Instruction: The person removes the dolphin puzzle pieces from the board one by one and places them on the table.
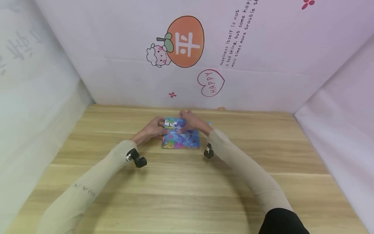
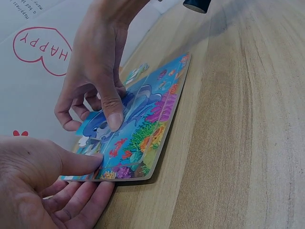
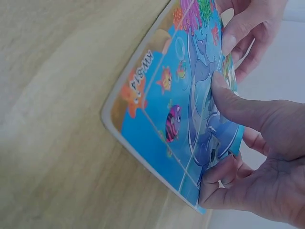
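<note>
The dolphin jigsaw board (image 1: 181, 136) lay flat on the wooden bench (image 1: 187, 188) near the back wall, with both hands working at its far edge. The right hand (image 2: 97, 71) pressed its thumb down on a dolphin piece (image 2: 119, 117) while its curled fingers hooked the far side, and the left hand (image 2: 43, 183) pinched the board's edge, thumb on top and fingers underneath. The step looked like seating that piece; the next move would call for firm, level pressure while the board was held steady.

both arms reach forward in beige sleeves, hands close together. left hand (image 1: 152, 129) lies low, thumb pressing down flat. right hand (image 1: 190, 122) arches over, thumb pressing, fingers curled.
</note>
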Demonstrator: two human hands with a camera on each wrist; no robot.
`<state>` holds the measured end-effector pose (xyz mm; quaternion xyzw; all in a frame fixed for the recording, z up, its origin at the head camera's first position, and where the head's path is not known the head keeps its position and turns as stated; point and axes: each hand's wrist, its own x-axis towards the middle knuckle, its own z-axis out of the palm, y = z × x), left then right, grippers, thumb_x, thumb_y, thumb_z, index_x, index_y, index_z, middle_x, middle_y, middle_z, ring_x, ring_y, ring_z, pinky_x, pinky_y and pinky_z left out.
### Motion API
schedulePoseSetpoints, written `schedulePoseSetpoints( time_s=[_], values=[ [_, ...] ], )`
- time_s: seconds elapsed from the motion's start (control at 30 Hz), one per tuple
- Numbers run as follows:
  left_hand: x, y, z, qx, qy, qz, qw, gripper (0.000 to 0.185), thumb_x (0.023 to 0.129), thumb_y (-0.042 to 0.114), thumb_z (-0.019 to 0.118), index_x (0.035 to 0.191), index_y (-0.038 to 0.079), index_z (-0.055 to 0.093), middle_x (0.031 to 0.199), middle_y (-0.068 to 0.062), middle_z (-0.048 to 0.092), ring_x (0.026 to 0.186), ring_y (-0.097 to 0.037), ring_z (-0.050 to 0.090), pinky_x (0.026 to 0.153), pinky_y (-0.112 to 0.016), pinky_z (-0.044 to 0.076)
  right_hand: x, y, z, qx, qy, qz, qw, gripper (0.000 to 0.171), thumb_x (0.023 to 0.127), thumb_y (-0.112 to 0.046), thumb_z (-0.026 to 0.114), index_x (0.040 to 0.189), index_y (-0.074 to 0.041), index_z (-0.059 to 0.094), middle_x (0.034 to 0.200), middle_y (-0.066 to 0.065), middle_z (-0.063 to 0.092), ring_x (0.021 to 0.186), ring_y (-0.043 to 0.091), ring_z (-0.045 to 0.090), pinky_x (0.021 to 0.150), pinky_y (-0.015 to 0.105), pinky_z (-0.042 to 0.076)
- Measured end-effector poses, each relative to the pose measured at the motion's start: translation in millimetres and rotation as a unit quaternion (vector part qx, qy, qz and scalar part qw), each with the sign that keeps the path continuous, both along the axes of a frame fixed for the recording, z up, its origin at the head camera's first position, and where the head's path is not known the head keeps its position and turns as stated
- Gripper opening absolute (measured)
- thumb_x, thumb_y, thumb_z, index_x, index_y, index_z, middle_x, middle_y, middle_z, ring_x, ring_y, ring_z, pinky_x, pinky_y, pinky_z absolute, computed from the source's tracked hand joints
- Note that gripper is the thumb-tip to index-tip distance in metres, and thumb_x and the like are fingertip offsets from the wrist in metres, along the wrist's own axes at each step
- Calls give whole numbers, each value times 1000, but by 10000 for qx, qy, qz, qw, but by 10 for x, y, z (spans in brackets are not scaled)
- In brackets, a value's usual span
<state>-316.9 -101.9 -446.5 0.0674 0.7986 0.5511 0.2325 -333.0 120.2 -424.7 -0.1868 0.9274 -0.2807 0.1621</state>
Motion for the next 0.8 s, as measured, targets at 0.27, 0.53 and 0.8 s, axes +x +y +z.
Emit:
schedulePoseSetpoints(
  time_s=[0.27,0.53,0.8],
  values=[
    [11,-2,-10,14,77,20,10000,70,97,2,71,155,-2,33,136,-27,51,94,-25,67,78,-30,67,-35,139,-63,-677,667,297,9950,34,95,-2,74,125,1,58,126,24,59,114,35,55,102,49,55],
    [34,31,-46,94,152,87,9998,71,97,1,71,155,-5,32,138,-29,49,95,-26,66,79,-32,68,-18,242,-101,-1182,559,23,9914,24,96,1,71,119,-1,65,109,17,64,92,29,67,78,35,65],
    [57,12,-13,12,144,123,9998,74,97,2,71,158,-5,30,143,-29,45,99,-27,62,81,-30,67,27,261,-116,-1987,106,-537,9785,27,95,5,67,122,6,65,117,22,66,112,37,64,97,42,61]
  ],
)
